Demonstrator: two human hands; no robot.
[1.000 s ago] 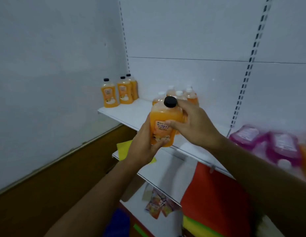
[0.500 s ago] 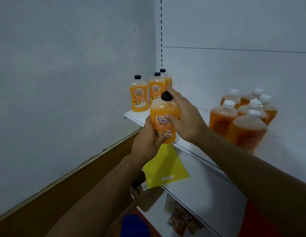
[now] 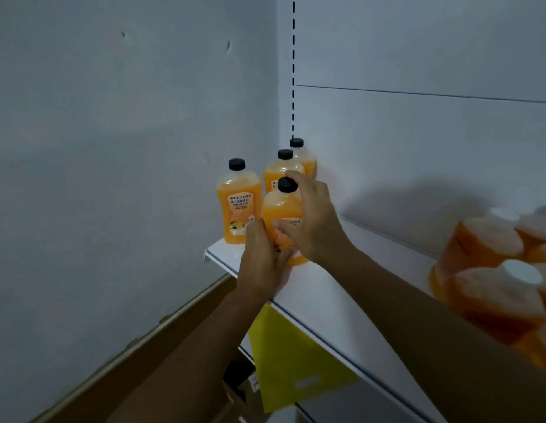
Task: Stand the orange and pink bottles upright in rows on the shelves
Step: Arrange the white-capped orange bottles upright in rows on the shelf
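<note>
Both hands hold 1 black-capped orange bottle point(image 3: 281, 218) upright at the front edge of the white shelf point(image 3: 332, 288), near its left corner. The left hand point(image 3: 262, 264) wraps its fingers around the lower body; the right hand point(image 3: 311, 221) curls around the right side, its thumb across the label. 3 more black-capped orange bottles point(image 3: 239, 206) stand upright just behind, toward the back left corner. White-capped orange bottles point(image 3: 497, 288) crowd the shelf's right end, blurred.

Orange bottles point(image 3: 239, 206) – blk caps; white shelf point(image 3: 323, 300); yellow sheet point(image 3: 283, 361).
</note>
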